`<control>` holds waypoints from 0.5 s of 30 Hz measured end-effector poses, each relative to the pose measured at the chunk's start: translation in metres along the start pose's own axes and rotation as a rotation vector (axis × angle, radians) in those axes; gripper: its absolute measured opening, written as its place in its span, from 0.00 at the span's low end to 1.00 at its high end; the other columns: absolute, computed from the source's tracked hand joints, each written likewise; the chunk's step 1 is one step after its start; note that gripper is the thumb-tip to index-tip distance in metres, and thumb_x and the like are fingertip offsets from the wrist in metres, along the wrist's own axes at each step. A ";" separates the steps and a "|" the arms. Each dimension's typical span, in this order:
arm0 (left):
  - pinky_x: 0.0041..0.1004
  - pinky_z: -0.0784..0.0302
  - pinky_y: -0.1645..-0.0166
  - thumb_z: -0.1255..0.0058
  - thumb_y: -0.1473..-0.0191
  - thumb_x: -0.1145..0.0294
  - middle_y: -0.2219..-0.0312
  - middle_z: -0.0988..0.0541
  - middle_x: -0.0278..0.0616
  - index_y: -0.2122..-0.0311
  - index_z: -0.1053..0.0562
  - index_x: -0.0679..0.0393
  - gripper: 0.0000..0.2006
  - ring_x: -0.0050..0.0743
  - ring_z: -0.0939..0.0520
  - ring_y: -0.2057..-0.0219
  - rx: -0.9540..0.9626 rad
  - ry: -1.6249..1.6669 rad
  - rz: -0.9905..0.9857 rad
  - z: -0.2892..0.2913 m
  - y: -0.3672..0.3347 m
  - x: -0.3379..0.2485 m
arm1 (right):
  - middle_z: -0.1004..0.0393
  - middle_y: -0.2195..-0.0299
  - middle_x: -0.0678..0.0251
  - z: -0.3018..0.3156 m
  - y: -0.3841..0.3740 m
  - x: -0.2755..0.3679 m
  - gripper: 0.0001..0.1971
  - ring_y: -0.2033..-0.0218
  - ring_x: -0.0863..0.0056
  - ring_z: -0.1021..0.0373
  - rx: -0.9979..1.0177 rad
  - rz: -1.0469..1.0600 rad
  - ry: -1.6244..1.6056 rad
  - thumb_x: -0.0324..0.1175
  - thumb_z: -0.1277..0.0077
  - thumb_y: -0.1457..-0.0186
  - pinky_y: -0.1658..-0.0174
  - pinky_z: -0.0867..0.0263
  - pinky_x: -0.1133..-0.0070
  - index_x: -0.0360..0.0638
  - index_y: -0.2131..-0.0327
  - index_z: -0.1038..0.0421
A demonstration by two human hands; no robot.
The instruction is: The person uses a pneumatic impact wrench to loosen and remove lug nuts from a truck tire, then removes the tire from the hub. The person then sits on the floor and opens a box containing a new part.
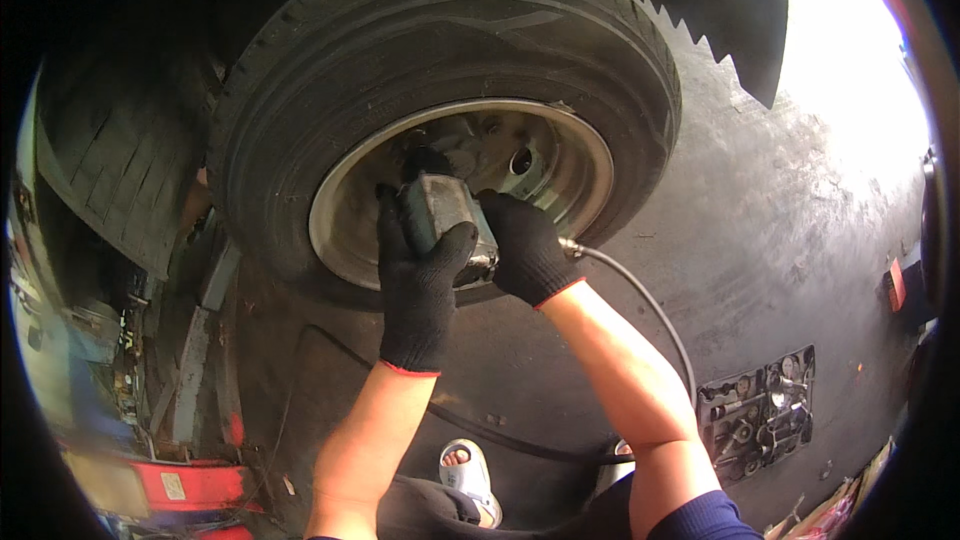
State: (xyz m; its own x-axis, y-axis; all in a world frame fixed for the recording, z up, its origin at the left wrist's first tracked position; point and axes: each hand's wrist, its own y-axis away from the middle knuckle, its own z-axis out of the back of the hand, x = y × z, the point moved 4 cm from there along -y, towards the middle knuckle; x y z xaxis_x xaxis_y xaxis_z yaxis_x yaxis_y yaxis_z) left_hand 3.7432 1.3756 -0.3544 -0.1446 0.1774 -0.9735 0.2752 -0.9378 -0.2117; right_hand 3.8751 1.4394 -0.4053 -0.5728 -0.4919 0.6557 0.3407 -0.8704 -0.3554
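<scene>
Student: What surface and surroundings are shown?

Instructor: A dark, scuffed workshop floor (790, 200), brightening at upper right, where strong light washes out detail. A black tool case (760, 392) filled with metal pieces lies at lower right. At lower left, metal bars (195, 370) stand near a red part (210, 485). A dark flap with a serrated edge (735, 30) enters from above.

Student: Which markings can be read?

Instructor: A pale rectangular label (173, 486) sits on the red part; its print is too small to make out.

Student: Where is the principal tool?

Instructor: At centre: a pneumatic impact wrench (447, 208), held before the steel wheel rim (590, 155) of a large treaded tyre (290, 120). Its nose points into the rim's recess; whether it seats on a nut is hidden. An air hose (672, 335) curves away from a metal fitting beside the right hand.

Student: And the fingers?

Instructor: Both hands wear black knitted gloves with red cuff edges. The left hand (415, 285) clasps the wrench's body, its thumb across the near side. The right hand (525, 245) is closed about the tool's right side; its fingertips are hidden.
</scene>
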 end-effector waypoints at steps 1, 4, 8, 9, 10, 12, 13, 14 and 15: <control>0.37 0.19 0.38 0.33 0.42 0.66 0.32 0.36 0.60 0.24 0.50 0.72 0.49 0.48 0.24 0.36 0.004 -0.013 -0.019 -0.002 0.000 -0.003 | 0.19 0.55 0.44 -0.004 0.000 -0.002 0.29 0.51 0.47 0.20 0.025 -0.018 -0.047 0.24 0.32 0.55 0.51 0.23 0.58 0.37 0.47 0.28; 0.37 0.18 0.39 0.34 0.44 0.68 0.32 0.35 0.63 0.24 0.51 0.73 0.50 0.50 0.24 0.36 -0.024 0.000 0.025 -0.003 0.000 -0.007 | 0.19 0.56 0.45 -0.009 0.000 -0.005 0.29 0.52 0.47 0.20 0.065 -0.037 0.012 0.26 0.30 0.55 0.51 0.23 0.59 0.36 0.47 0.28; 0.38 0.20 0.36 0.37 0.44 0.69 0.33 0.34 0.63 0.24 0.51 0.72 0.49 0.51 0.25 0.36 -0.026 0.058 0.059 0.001 0.000 -0.009 | 0.19 0.56 0.45 -0.005 -0.002 0.000 0.28 0.54 0.48 0.19 0.056 -0.030 0.063 0.28 0.31 0.54 0.51 0.22 0.59 0.36 0.47 0.27; 0.39 0.21 0.36 0.37 0.44 0.69 0.33 0.34 0.63 0.23 0.51 0.71 0.49 0.52 0.25 0.36 -0.024 0.071 0.054 0.002 0.000 -0.010 | 0.19 0.57 0.46 -0.003 -0.002 0.001 0.28 0.54 0.48 0.19 0.045 -0.027 0.071 0.28 0.31 0.54 0.51 0.22 0.59 0.36 0.47 0.27; 0.40 0.22 0.35 0.37 0.44 0.69 0.32 0.35 0.63 0.23 0.51 0.71 0.49 0.52 0.25 0.35 -0.019 0.090 0.063 0.003 0.000 -0.010 | 0.18 0.57 0.46 -0.002 -0.002 0.003 0.28 0.54 0.49 0.19 0.034 -0.026 0.080 0.29 0.31 0.53 0.52 0.22 0.59 0.36 0.47 0.27; 0.41 0.23 0.34 0.37 0.43 0.68 0.32 0.35 0.62 0.23 0.51 0.70 0.49 0.53 0.26 0.34 -0.002 0.159 0.077 0.003 0.000 -0.010 | 0.18 0.58 0.46 0.001 -0.001 0.005 0.27 0.55 0.49 0.19 0.020 -0.012 0.082 0.29 0.32 0.53 0.52 0.22 0.59 0.36 0.48 0.26; 0.42 0.23 0.33 0.37 0.44 0.68 0.31 0.36 0.62 0.23 0.51 0.69 0.49 0.54 0.27 0.34 -0.002 0.168 0.079 0.003 0.000 -0.010 | 0.18 0.58 0.46 0.002 -0.001 0.005 0.27 0.55 0.49 0.18 0.013 -0.006 0.084 0.29 0.32 0.53 0.52 0.22 0.59 0.36 0.48 0.26; 0.42 0.23 0.33 0.37 0.44 0.68 0.31 0.36 0.61 0.23 0.51 0.69 0.49 0.54 0.27 0.34 -0.004 0.184 0.084 0.003 0.001 -0.009 | 0.18 0.58 0.46 0.002 -0.001 0.005 0.26 0.55 0.49 0.18 0.014 -0.008 0.095 0.29 0.32 0.53 0.52 0.22 0.59 0.36 0.48 0.26; 0.43 0.24 0.33 0.37 0.44 0.68 0.31 0.37 0.61 0.23 0.51 0.68 0.49 0.54 0.27 0.34 -0.016 0.198 0.099 0.004 0.001 -0.009 | 0.18 0.58 0.45 0.002 -0.001 0.005 0.26 0.56 0.49 0.18 0.014 -0.011 0.107 0.29 0.32 0.53 0.52 0.22 0.59 0.36 0.49 0.26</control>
State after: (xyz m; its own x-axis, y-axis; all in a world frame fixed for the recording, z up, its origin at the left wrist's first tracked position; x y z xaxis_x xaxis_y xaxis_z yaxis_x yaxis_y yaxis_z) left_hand 3.7414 1.3720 -0.3460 0.0726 0.1410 -0.9873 0.2937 -0.9491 -0.1139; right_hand 3.8730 1.4377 -0.4002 -0.6524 -0.4827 0.5842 0.3444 -0.8755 -0.3389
